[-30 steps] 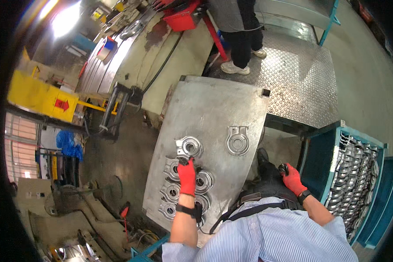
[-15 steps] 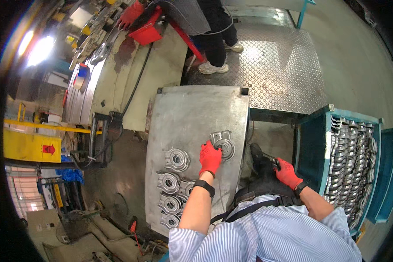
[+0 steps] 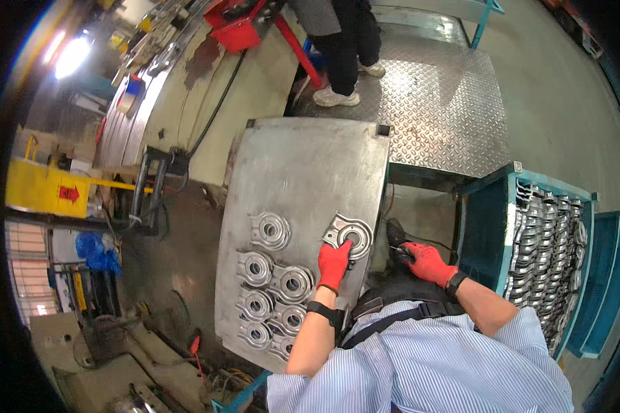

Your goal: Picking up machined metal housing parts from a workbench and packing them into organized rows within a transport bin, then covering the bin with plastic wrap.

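Note:
My left hand (image 3: 334, 266), in a red glove, grips the lower edge of a stamped metal ring bracket (image 3: 357, 237), its thumb over the ring. The bracket is turned at an angle near the right side of a steel table (image 3: 296, 165). My right hand (image 3: 427, 264), also red-gloved, is closed around a small dark hand tool (image 3: 399, 253) just off the table's right edge; its exact kind is unclear. Left of my left hand lies a single similar bracket (image 3: 270, 230), and below it several more brackets (image 3: 256, 305) are laid in overlapping rows.
A blue metal bin (image 3: 510, 227) packed with stacked brackets stands at the right. Beyond the table, a person (image 3: 337, 48) stands on a diamond-plate platform (image 3: 448, 110). A red tray (image 3: 238, 31) sits at the far left, near a yellow barrier (image 3: 45, 189).
My left hand has shifted its grip, and the bracket has turned and come slightly nearer. My right hand has moved left toward the table with the tool. The co-worker's gloved hand has left view.

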Action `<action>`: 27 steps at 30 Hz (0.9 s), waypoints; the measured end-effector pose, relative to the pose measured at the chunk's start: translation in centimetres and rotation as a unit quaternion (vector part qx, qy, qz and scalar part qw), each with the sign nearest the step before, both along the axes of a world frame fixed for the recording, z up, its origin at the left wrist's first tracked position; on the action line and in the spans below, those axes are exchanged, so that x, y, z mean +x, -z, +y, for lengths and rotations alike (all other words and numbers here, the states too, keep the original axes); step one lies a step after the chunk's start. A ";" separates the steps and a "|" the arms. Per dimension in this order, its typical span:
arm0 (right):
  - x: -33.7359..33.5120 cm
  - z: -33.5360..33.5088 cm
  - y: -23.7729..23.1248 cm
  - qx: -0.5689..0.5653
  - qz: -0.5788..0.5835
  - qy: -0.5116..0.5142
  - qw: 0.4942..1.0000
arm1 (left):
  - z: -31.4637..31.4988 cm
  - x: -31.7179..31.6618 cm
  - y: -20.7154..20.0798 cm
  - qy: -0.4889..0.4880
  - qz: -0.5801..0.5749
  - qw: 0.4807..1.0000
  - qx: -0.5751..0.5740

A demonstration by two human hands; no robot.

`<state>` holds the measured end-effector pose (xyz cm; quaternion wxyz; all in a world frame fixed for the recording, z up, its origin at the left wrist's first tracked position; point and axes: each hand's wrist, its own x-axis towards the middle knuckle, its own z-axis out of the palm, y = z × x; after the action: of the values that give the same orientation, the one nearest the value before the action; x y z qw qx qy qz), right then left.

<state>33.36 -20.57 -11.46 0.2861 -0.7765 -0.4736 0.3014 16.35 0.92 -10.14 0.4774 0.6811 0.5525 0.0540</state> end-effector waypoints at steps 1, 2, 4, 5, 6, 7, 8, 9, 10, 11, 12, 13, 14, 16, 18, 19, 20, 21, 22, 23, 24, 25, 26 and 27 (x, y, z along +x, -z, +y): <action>-0.3 0.4 0.1 0.004 -0.008 -0.025 1.000 | -0.6 -0.7 0.4 -0.019 -0.015 0.999 -0.022; -0.4 0.9 0.0 0.007 -0.017 -0.051 0.999 | -1.4 -0.4 -1.2 -0.040 -0.034 0.998 -0.044; -0.6 1.7 -0.3 0.011 -0.030 -0.082 0.996 | -2.4 -0.7 -0.4 -0.072 -0.091 0.990 -0.076; -1.0 2.3 -0.7 0.016 -0.034 -0.106 0.994 | -2.6 -1.8 1.4 -0.093 -0.129 0.984 -0.080; -1.1 2.4 -0.7 0.018 -0.043 -0.115 0.992 | -2.8 -1.8 1.8 -0.104 -0.168 0.976 -0.087; -1.2 2.6 -0.5 0.020 -0.052 -0.124 0.991 | -3.1 -1.9 2.1 -0.104 -0.140 0.982 -0.069; -1.3 2.7 -0.4 0.020 -0.060 -0.130 0.990 | -3.4 -1.6 0.7 -0.100 -0.110 0.987 -0.054; -1.3 2.8 -0.3 0.022 -0.067 -0.132 0.989 | -3.6 -1.3 0.0 -0.095 -0.080 0.992 -0.038; -1.2 2.9 -0.2 0.024 -0.074 -0.134 0.988 | -3.8 -1.4 0.8 -0.082 -0.104 0.991 -0.010; -1.3 3.1 -0.2 0.027 -0.080 -0.137 0.987 | -3.7 -1.5 1.2 -0.070 -0.127 0.989 0.020; -1.4 3.3 -0.1 0.029 -0.082 -0.134 0.987 | -3.8 -1.6 1.5 -0.057 -0.149 0.986 0.050; -1.5 3.5 0.0 0.031 -0.083 -0.131 0.987 | -4.0 -1.8 1.7 -0.066 -0.127 0.989 0.044; -1.5 3.5 0.3 0.031 -0.085 -0.125 0.988 | -4.1 -1.3 0.1 -0.072 -0.104 0.991 0.037; -1.2 3.7 0.9 0.014 -0.081 -0.123 0.989 | -4.1 -1.0 0.4 -0.067 -0.102 0.992 0.045; -1.5 4.1 0.8 0.003 -0.090 -0.129 0.988 | -3.9 -1.6 2.3 -0.055 -0.139 0.986 0.078; -1.6 4.2 0.8 -0.003 -0.103 -0.131 0.986 | -3.9 -1.8 2.8 -0.056 -0.118 0.989 0.072; -1.7 4.1 0.7 -0.009 -0.115 -0.131 0.985 | -3.8 -1.7 3.0 -0.056 -0.096 0.992 0.067; -1.7 4.1 0.5 -0.023 -0.111 -0.138 0.984 | -3.7 -1.7 3.1 -0.056 -0.074 0.994 0.061; -1.6 4.1 0.4 -0.038 -0.107 -0.145 0.983 | -3.8 -1.7 3.2 -0.060 -0.061 0.995 0.050; -1.6 4.2 0.2 -0.051 -0.103 -0.151 0.982 | -3.7 -1.7 3.5 -0.064 -0.048 0.996 0.040; -1.6 4.3 0.0 -0.061 -0.096 -0.155 0.981 | -3.6 -1.8 3.7 -0.067 -0.035 0.997 0.031; -1.5 4.5 -0.2 -0.071 -0.089 -0.159 0.981 | -3.7 -2.0 4.3 -0.067 -0.071 0.994 0.051; -1.5 4.6 -0.3 -0.080 -0.083 -0.162 0.980 | -3.7 -2.0 4.5 -0.065 -0.109 0.989 0.071; -1.5 4.7 -0.3 -0.079 -0.087 -0.158 0.980 | -3.7 -2.0 4.8 -0.062 -0.146 0.983 0.091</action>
<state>31.85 -15.91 -11.14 0.1306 -0.7352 -0.5880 0.3109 14.31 -2.76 -14.89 0.4845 0.6706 0.5114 0.2323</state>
